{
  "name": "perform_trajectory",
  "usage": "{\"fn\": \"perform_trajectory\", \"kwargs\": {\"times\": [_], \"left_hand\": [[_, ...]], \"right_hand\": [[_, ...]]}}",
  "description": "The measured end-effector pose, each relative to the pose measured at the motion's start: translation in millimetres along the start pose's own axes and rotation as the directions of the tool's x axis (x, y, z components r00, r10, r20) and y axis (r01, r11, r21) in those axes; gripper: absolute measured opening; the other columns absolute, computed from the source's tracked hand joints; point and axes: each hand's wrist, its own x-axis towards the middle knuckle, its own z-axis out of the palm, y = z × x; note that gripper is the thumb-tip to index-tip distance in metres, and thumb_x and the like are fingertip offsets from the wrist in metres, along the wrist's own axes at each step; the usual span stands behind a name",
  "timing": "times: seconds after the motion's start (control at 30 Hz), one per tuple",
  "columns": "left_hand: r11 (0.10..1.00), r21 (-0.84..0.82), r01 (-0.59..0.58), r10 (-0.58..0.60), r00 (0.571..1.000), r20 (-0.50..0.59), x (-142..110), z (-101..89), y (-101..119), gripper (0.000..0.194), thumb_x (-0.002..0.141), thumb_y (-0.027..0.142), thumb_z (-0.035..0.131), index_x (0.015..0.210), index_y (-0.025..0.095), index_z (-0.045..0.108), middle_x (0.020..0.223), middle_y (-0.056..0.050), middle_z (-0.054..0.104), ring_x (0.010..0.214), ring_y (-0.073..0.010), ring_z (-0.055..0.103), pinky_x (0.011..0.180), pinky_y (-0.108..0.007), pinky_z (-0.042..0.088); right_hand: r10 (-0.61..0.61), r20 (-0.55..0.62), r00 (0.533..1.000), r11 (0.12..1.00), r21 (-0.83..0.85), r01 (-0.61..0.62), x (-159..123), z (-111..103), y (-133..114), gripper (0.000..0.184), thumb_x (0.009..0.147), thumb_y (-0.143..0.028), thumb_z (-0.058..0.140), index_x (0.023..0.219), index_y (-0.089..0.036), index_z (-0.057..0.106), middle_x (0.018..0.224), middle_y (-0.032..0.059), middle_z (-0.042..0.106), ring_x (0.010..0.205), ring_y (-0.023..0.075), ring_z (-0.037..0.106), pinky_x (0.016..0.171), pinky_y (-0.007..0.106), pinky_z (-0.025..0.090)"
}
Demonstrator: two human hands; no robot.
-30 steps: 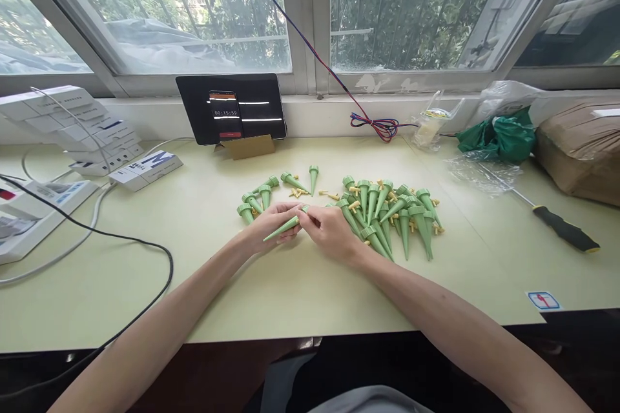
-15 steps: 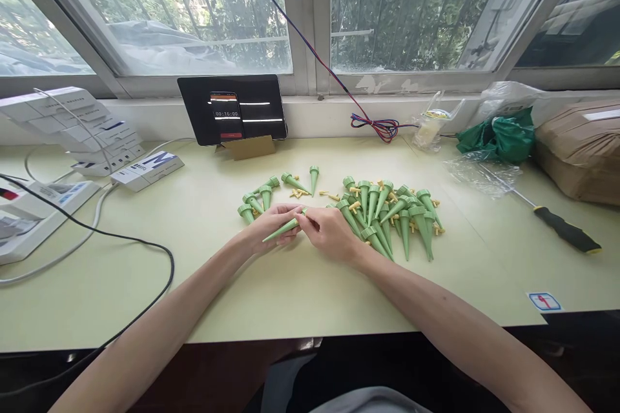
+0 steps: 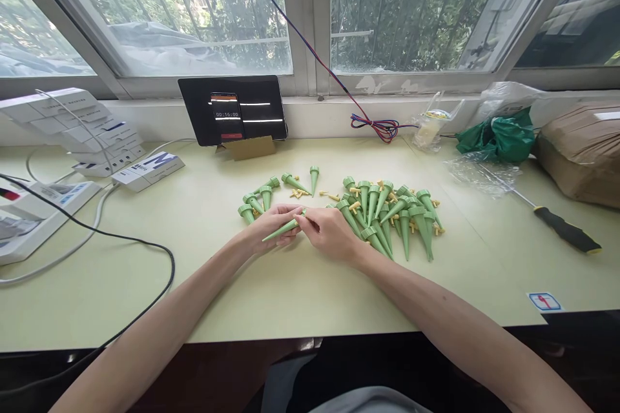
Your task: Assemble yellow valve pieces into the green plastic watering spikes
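A green plastic cone spike (image 3: 279,230) lies across my two hands, its tip pointing down left. My left hand (image 3: 270,227) is closed round the spike's shaft. My right hand (image 3: 330,232) pinches the spike's wide end with thumb and fingers. Right of my hands lies a pile of green cone spikes (image 3: 391,214) mixed with small yellow pieces (image 3: 354,206). A smaller group of green spikes (image 3: 259,197) lies just behind my left hand. All of it rests on a pale green table (image 3: 203,271).
A tablet (image 3: 232,110) showing a timer leans against the window sill. White boxes (image 3: 77,129) and a black cable (image 3: 130,251) lie at the left. A screwdriver (image 3: 557,226), green bag (image 3: 498,135), brown parcel (image 3: 581,148) and coiled red-blue wire (image 3: 378,126) sit at the right.
Both hands keep the same hold on the spike and have barely moved. The tablet's timer has advanced by a second.
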Motion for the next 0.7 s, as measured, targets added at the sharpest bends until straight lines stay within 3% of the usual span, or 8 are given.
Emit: {"fn": "perform_trajectory", "kwargs": {"times": [0.47,0.7], "left_hand": [[1.000,0.010,-0.001,0.001,1.000,0.004,-2.4,2.0,2.1,0.032,0.085,0.045,0.068,0.079,0.014,0.063,0.055,0.003,0.044,0.043,-0.0030,0.033,0.035,-0.011,0.029],[0.998,0.013,-0.058,0.058,0.998,-0.003,0.8,-1.0,-0.7,0.030,0.087,0.045,0.066,0.083,0.015,0.060,0.057,0.002,0.050,0.041,-0.0033,0.035,0.035,-0.012,0.028]], "right_hand": [[-0.003,0.019,1.000,0.999,-0.039,0.004,0.2,-1.3,1.3,0.035,0.099,-0.027,0.046,0.064,-0.019,0.048,0.061,-0.0007,0.053,0.054,0.0107,0.041,0.056,0.025,0.029],[0.078,0.010,0.997,0.996,-0.046,-0.077,0.4,0.9,1.8,0.036,0.101,-0.031,0.043,0.067,-0.020,0.047,0.061,-0.0015,0.052,0.055,0.0118,0.041,0.057,0.025,0.029]]}}
